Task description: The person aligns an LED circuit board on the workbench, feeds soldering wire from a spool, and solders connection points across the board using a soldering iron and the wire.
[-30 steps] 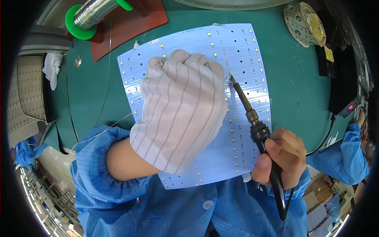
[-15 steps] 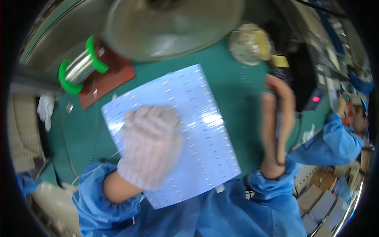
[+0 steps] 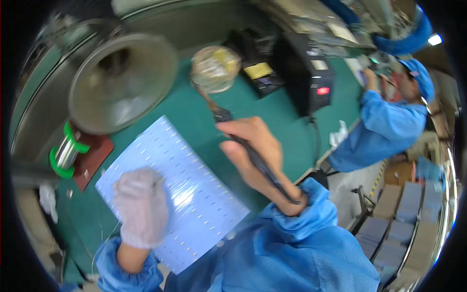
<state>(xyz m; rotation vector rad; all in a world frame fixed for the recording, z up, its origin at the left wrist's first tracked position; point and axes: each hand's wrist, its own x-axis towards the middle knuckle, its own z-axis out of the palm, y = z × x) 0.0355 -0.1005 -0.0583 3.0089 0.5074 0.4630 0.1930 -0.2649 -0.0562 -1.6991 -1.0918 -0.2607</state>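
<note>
Resting our curled left hand [image 3: 141,207] on the panel [image 3: 187,199] at eight o'clock, contents hidden, we grip the soldering iron [image 3: 223,116] in our right hand [image 3: 269,148], tip beside the twelve-o'clock dish [image 3: 224,88]; blur hides what's soldered or left

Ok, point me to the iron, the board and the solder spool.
Iron [image 3: 254,155]: head view, on its black handle.
Board [image 3: 190,183]: head view, on the bare middle of its face.
Solder spool [image 3: 65,154]: head view, on the silver windings between the green flanges.
</note>
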